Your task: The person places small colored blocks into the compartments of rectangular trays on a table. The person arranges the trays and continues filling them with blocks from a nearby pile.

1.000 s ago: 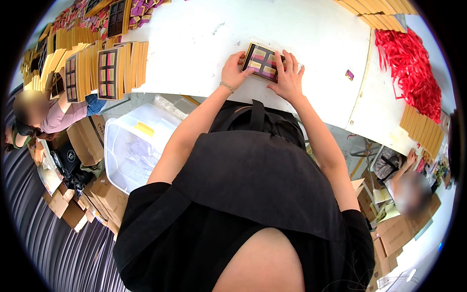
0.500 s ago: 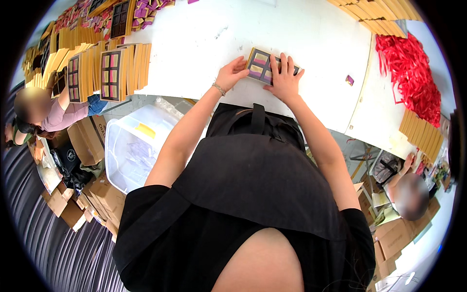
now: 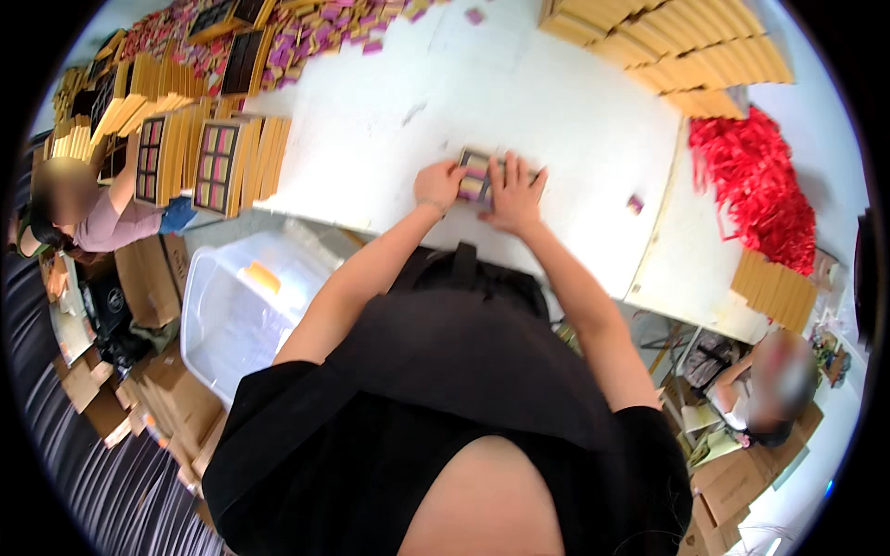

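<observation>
A shallow gold-edged box (image 3: pixel 475 188) lies on the white table in front of me. Its dark divider frames small purple-and-gold pieces in compartments. At its left edge, the fingers of my left hand (image 3: pixel 438 183) are curled against the side, gripping it. My right hand (image 3: pixel 515 196) rests flat across the right half, fingers spread, and hides the compartments beneath it. A single small purple piece (image 3: pixel 635 204) lies apart on the table, to the right.
Filled boxes (image 3: pixel 215 167) stand in rows at the left, beside a heap of small pieces (image 3: pixel 320 39). Gold box stacks (image 3: pixel 686 42) stand far right, near red ribbon (image 3: pixel 756 185). A clear plastic bin (image 3: pixel 222 315) sits below the table's left edge. Two other people work at either side.
My view has shifted, so the table sits lower in the picture. My left fingers, stretched out before, are now curled at the box's edge. The right hand stays spread on it.
</observation>
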The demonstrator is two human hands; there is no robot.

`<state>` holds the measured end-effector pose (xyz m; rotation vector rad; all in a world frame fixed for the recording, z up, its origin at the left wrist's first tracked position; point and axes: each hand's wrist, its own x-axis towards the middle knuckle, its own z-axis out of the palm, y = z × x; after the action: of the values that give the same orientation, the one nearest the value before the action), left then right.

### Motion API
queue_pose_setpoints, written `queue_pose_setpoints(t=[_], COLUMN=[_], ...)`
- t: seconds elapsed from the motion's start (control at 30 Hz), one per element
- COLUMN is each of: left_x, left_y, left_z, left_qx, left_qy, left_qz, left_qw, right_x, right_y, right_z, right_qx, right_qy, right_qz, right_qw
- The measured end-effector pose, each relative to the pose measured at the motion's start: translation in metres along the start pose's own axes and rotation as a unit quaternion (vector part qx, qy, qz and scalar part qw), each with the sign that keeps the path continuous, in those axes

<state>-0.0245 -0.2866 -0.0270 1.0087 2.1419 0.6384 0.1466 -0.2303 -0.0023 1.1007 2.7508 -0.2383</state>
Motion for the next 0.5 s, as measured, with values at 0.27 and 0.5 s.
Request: queue_pose_setpoints(t=[0.27, 0.5], left_x=[0.003, 0.060], left_y=[0.078, 0.210], left_z=[-0.051, -0.208], left_qx=[-0.502, -0.646], left_qy=[-0.129, -0.183], left_qz=[-0.102, 0.147], left_qw=[0.849, 0.726], right_x=[0.015, 0.042], right_y=[0.019, 0.035], right_z=[-0.093, -0.283], right_qx=[0.103, -0.144], right_qy=[-0.038, 0.301], right_qz=[0.074, -0.159], right_qw=[0.991, 0.929])
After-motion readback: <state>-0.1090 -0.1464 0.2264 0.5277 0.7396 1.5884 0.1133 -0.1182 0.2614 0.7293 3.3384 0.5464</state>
